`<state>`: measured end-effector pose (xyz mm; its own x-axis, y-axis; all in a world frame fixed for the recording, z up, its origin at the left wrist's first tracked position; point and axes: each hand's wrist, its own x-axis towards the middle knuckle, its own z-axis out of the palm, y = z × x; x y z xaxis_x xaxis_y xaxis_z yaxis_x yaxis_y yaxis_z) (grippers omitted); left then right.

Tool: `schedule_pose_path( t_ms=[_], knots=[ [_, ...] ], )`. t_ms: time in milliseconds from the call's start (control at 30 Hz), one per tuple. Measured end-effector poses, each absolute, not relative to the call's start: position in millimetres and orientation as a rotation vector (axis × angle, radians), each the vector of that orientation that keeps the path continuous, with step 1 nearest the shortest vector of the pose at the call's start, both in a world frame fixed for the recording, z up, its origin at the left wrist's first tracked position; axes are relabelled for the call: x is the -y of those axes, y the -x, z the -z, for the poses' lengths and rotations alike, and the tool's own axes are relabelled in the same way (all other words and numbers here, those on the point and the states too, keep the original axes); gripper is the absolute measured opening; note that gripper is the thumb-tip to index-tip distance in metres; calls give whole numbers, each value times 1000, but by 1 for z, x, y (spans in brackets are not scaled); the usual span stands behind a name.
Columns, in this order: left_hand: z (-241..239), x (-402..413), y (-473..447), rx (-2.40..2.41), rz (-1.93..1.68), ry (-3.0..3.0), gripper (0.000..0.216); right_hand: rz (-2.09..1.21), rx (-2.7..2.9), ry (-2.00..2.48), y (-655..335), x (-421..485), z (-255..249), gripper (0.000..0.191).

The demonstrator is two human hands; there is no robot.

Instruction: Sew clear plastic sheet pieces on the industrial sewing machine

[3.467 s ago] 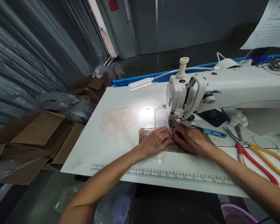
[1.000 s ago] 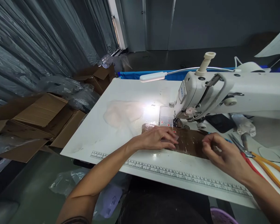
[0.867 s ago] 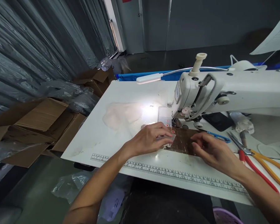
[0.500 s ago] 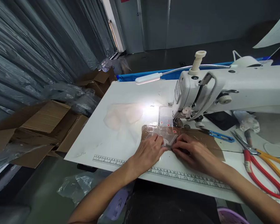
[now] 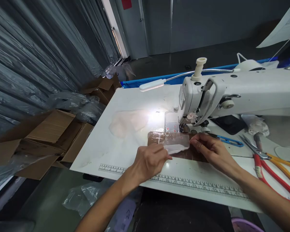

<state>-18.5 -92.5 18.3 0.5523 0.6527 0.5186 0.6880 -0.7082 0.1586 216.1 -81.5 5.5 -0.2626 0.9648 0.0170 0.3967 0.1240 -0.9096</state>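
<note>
Both hands are at a thin white translucent piece of material (image 5: 177, 141), stretched between them in front of the sewing machine (image 5: 190, 100). My left hand (image 5: 151, 161) is closed on its left, lower end, with fingers curled under. My right hand (image 5: 209, 146) pinches its right end between thumb and fingers. Underneath lies a brown, glossy flat sheet (image 5: 156, 138), partly covered by the material and my hands. The needle area of the machine is just beyond the brown sheet.
Right of my right hand lie blue thread snips (image 5: 230, 141) and scissors with red handles (image 5: 275, 177). A printed ruler (image 5: 174, 181) runs along the front of the white table (image 5: 91, 151). A lamp (image 5: 152, 85) shines from behind. Open cardboard boxes (image 5: 50, 125) stand left.
The bunched translucent material is now spread out flatter between my hands. My right hand has moved right and slightly up, my left slightly left, widening the gap.
</note>
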Motion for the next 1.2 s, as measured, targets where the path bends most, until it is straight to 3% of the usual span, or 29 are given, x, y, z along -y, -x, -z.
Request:
schedule_pose_path(
  t_ms=[267,400,500,633,733,933,1067,1200],
  knots=[
    [-21,99,6,1023,944,2862,30,-1587,1168,1123,-203,88,0,31],
    [-14,104,-8,1169,870,2968,39,-1570,1080,1113,-201,85,2,30],
    [-4,103,-13,1350,675,2934,27,-1551,1115,1151,-204,87,3,30],
    [-2,98,-9,1367,628,2890,20,-1348,1424,1228,-190,103,-6,25],
    [-9,96,2,1261,673,2871,20,-1356,1726,958,-178,108,-12,22],
    [-11,104,24,986,930,2695,17,-1358,1020,1235,-203,79,7,28],
    [-10,108,24,760,937,2830,4,-1557,1032,1169,-207,85,15,34],
    [-21,101,18,772,1164,2977,42,-1526,1092,1178,-202,91,8,32]
  ],
)
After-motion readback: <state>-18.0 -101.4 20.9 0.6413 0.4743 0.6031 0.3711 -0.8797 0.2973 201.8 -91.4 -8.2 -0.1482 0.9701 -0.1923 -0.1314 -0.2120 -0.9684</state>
